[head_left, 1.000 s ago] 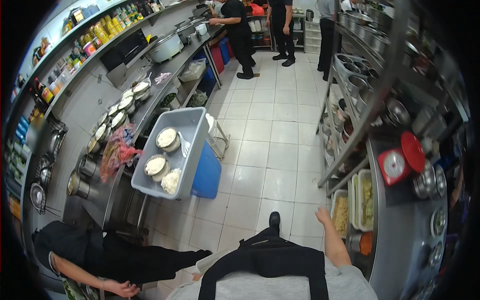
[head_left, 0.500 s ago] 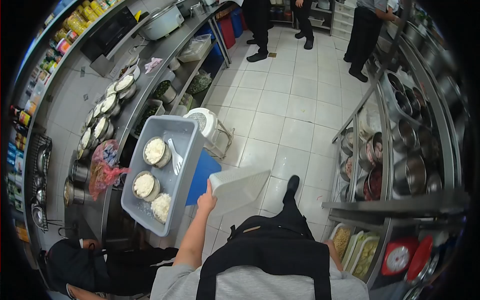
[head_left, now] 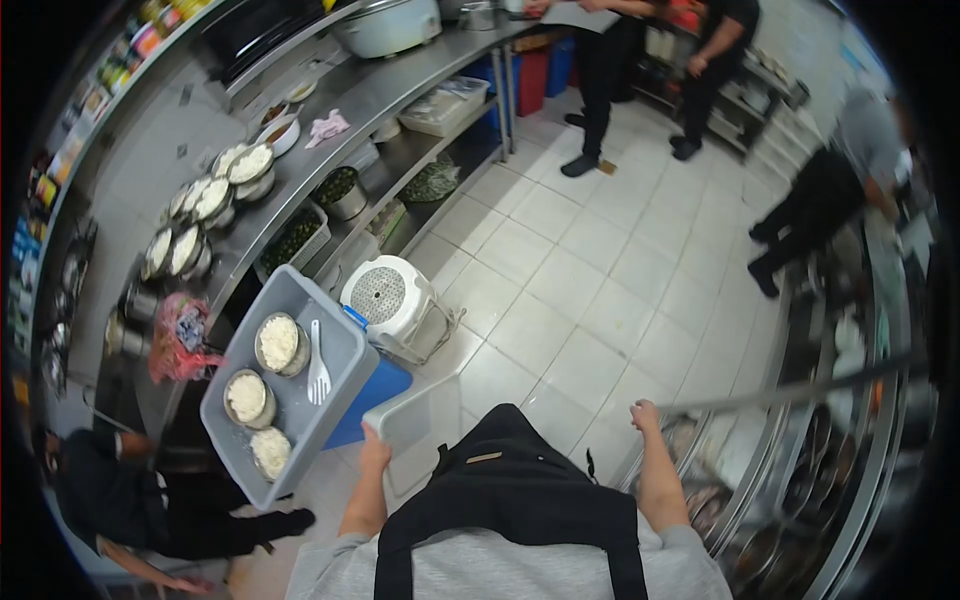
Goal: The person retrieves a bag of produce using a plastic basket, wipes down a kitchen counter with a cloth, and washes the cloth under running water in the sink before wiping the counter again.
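Note:
My left hand (head_left: 376, 447) is closed on the rim of a white plastic basket (head_left: 418, 425), which hangs low beside my left leg, above the floor. Just beyond it is a grey plastic tub (head_left: 345, 375) with two bowls of white rice (head_left: 282, 343), a heap of rice (head_left: 270, 453) at its near end, and a white slotted spatula (head_left: 318, 370). Out to the side, my right hand (head_left: 645, 414) has its fingers loosely curled with nothing visible in them. It is nearest the metal rack (head_left: 720, 405) on the right, apart from it.
Bowls of rice (head_left: 210, 200) stand along the steel counter (head_left: 390, 85) on the left. A white stool-like item (head_left: 385, 295) is beyond the tub. One person (head_left: 110, 495) is close on my left; several others stand farther off. White tiles (head_left: 560, 310) cover the floor.
My view has turned left. My right hand has come out from beside my body into sight. The white basket has swung closer to my leg, still in my left hand.

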Tool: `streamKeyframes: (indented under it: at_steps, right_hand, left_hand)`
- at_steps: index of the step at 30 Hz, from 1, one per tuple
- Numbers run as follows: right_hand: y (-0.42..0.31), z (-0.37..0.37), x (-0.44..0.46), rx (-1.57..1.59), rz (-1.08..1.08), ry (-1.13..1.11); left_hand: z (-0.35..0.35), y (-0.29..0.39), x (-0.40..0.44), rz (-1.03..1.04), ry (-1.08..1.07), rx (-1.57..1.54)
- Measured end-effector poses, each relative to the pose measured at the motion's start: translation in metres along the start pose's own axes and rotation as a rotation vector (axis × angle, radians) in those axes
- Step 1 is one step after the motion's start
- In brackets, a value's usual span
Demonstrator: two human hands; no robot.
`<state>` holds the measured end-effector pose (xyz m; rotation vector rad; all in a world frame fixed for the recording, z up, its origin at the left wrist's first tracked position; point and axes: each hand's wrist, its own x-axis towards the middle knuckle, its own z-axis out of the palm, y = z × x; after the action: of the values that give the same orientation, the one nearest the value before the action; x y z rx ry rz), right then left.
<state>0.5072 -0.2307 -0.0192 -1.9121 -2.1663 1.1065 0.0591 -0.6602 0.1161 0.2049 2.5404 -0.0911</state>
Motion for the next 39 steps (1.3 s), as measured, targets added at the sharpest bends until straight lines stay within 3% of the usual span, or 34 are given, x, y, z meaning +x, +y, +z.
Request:
streamKeyframes:
  at_steps: [5, 10, 13, 19, 25, 29, 35, 37, 38, 39]
  right_hand:
    - [-0.144, -0.042, 0.135, 0.160, -0.082, -0.122]
    - [-0.183, -0.032, 0.224, 0.023, 0.005, -0.334]
    - [-0.211, -0.048, 0.247, -0.020, 0.196, -0.577]
    - [-0.264, -0.093, 0.333, -0.249, 0.223, -0.619]
    - [-0.373, -0.083, 0.483, -0.376, 0.220, -0.637]
    - [-0.494, -0.024, 0.606, -0.494, -0.176, -0.662]
    - [-0.717, 0.103, 0.731, -0.805, -0.826, -0.935]
    - [-0.784, 0.129, 0.734, -0.739, -0.951, -0.939]
    - [-0.809, 0.139, 0.731, -0.770, -0.986, -0.974]
    - [-0.829, 0.149, 0.731, -0.778, -0.983, -0.964]
  left_hand:
    - [0.023, 0.017, 0.024, -0.362, -0.206, -0.081]
    - [0.018, 0.078, 0.044, -0.521, -0.236, -0.072]
    - [-0.005, 0.133, 0.079, -0.457, -0.214, -0.112]
    - [-0.084, 0.271, 0.148, -0.101, -0.146, -0.063]
    - [-0.129, 0.365, 0.190, -0.075, -0.017, -0.217]
    - [-0.092, 0.395, 0.212, -0.307, 0.012, -0.389]
    - [-0.082, 0.447, 0.175, -0.956, 0.057, -0.732]
    - [-0.106, 0.471, 0.155, -1.157, 0.106, -1.362]
    - [-0.107, 0.483, 0.147, -1.211, 0.116, -1.386]
    - [-0.105, 0.495, 0.141, -1.199, 0.161, -1.656]
